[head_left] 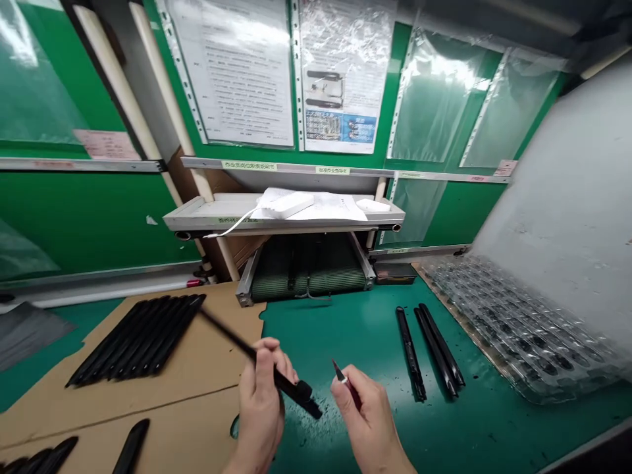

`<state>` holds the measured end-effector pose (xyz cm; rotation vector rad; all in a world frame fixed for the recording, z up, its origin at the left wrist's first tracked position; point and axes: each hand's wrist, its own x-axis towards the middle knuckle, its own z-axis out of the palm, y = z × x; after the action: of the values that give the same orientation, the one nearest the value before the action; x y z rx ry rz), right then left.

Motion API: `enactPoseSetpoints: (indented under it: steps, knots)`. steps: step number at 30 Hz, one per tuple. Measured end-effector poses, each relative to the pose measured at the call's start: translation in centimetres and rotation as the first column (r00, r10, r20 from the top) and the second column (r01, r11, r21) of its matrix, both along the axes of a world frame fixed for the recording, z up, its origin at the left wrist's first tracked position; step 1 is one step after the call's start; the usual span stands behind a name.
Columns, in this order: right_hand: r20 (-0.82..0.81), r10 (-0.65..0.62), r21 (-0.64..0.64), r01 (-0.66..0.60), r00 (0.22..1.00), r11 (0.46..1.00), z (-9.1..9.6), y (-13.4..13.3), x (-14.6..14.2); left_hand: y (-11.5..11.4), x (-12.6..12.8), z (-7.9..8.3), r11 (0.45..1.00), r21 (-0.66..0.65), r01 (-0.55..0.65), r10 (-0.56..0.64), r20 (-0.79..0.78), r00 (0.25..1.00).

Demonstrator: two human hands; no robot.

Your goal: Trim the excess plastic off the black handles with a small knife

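Over a green anti-static work mat (pixel 336 329), the head view looks down on both of the person's hands, held apart and not touching each other. The left hand (pixel 261 411) is closed around a long black rod (pixel 232 336), its fingers wrapped about the shank. The thicker end of the rod sticks out past the hand over the mat, and the thin end points up and left toward the cardboard. The right hand (pixel 370 421) pinches a slim craft knife (pixel 348 385) with a dark red handle between thumb and fingers, its pointed blade near the thick end of the rod but apart from it. Small black flecks (pixel 306 428) are scattered on the mat below the hands.

To the left, a cardboard sheet (pixel 207 368) carries a neat row of black rods (pixel 135 339) lying side by side, and a second cardboard sheet (pixel 197 428) below it holds more black pieces (pixel 131 447). To the right, three black rods (pixel 439 352) lie on the mat, one a little apart from the other two, beside a clear plastic blister tray (pixel 518 322). Farther back, a shelf (pixel 207 220) holds white paper (pixel 336 210) and a white power adapter (pixel 286 204) with a white cable (pixel 232 227), beneath posted instruction sheets (pixel 232 72).
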<state>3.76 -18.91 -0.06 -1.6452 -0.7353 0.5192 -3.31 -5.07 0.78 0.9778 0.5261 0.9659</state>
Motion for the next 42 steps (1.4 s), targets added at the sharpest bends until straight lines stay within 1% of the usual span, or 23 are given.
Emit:
enactPoseSetpoints:
  steps: [2, 3, 6, 8, 10, 13, 14, 15, 18, 20, 21, 23, 25, 27, 30, 32, 35, 38, 40, 42]
  knots:
    - [0.09, 0.047, -0.057, -0.042, 0.995, 0.997, -0.5, 0.0, -0.7, 0.1, 0.4, 0.5, 0.995, -0.086, 0.057, -0.059, -0.028, 0.998]
    - [0.098, 0.065, -0.067, -0.059, 0.993, 0.996, -0.7, 0.0, -1.1, 0.1, 0.5, 0.6, 0.987, -0.133, 0.09, -0.097, -0.043, 0.994]
    - [0.036, 0.088, -0.084, -0.084, 0.996, 0.993, -0.7, 0.7, -1.8, 0.1, 0.7, 0.4, 0.952, -0.251, 0.178, -0.204, -0.08, 0.976]
    - [-0.01, 0.097, -0.095, -0.098, 0.995, 0.991, -0.6, 1.4, -1.8, -0.1, 0.6, 0.2, 0.928, -0.298, 0.223, -0.262, -0.099, 0.96]
    - [-0.007, 0.063, -0.093, -0.063, 0.998, 0.994, -0.7, 1.9, -1.6, -0.3, 0.6, 0.2, 0.909, -0.323, 0.264, -0.311, -0.101, 0.945]
    - [0.03, -0.073, -0.079, 0.075, 0.997, 0.994, -1.3, 2.0, -0.9, -0.2, 0.5, 0.3, 0.897, -0.329, 0.295, -0.345, -0.103, 0.933]
    - [0.035, -0.095, -0.077, 0.098, 0.995, 0.992, -1.6, 1.9, -0.8, 0.0, 0.5, 0.3, 0.896, -0.331, 0.296, -0.346, -0.105, 0.932]
    - [0.041, -0.086, -0.071, 0.088, 0.995, 0.994, -1.8, 1.6, -0.7, 0.1, 0.6, 0.3, 0.895, -0.335, 0.294, -0.346, -0.106, 0.932]
    - [0.124, 0.04, -0.053, -0.034, 0.991, 0.998, -2.2, 1.0, -1.0, 0.5, 0.6, 0.0, 0.879, -0.359, 0.312, -0.365, -0.088, 0.927]
    - [0.257, 0.101, -0.072, -0.085, 0.961, 0.994, -2.5, 0.8, -1.5, 0.5, 0.6, -0.2, 0.866, -0.37, 0.338, -0.392, -0.081, 0.916]
    - [0.339, 0.11, -0.095, -0.082, 0.934, 0.992, -2.6, 0.8, -1.7, 0.5, 0.6, -0.4, 0.859, -0.373, 0.352, -0.409, -0.085, 0.909]
    - [0.498, 0.11, -0.142, -0.044, 0.86, 0.989, -2.7, 0.9, -2.0, 0.3, 0.5, -0.5, 0.845, -0.375, 0.38, -0.445, -0.101, 0.89]
    - [0.613, 0.106, -0.165, -0.004, 0.783, 0.986, -2.9, 1.1, -2.1, 0.2, 0.5, -0.5, 0.83, -0.383, 0.405, -0.474, -0.105, 0.874]
    - [0.677, 0.103, -0.165, 0.015, 0.729, 0.986, -3.1, 1.3, -2.1, 0.1, 0.5, -0.4, 0.817, -0.398, 0.417, -0.489, -0.097, 0.867]
    - [0.711, 0.092, -0.138, 0.01, 0.697, 0.99, -3.4, 1.4, -2.2, 0.2, 0.6, -0.1, 0.803, -0.421, 0.421, -0.495, -0.078, 0.865]
    - [0.695, 0.076, -0.111, 0.003, 0.715, 0.994, -3.4, 1.4, -2.3, 0.2, 0.6, 0.1, 0.799, -0.427, 0.424, -0.497, -0.071, 0.865]
    - [0.583, 0.051, -0.093, 0.004, 0.811, 0.996, -3.0, 1.6, -2.4, 0.1, 0.6, 0.1, 0.8, -0.418, 0.43, -0.499, -0.065, 0.864]
    - [0.431, 0.044, -0.12, 0.009, 0.902, 0.993, -2.3, 1.6, -2.1, -0.1, 0.7, 0.4, 0.799, -0.422, 0.429, -0.5, -0.067, 0.864]
    - [0.356, 0.011, -0.153, 0.046, 0.935, 0.987, -2.0, 1.4, -1.8, -0.2, 0.7, 0.6, 0.799, -0.431, 0.42, -0.493, -0.069, 0.867]
    - [0.273, -0.008, -0.168, 0.056, 0.962, 0.984, -1.9, 1.1, -1.7, -0.2, 0.6, 0.7, 0.803, -0.427, 0.417, -0.487, -0.067, 0.871]
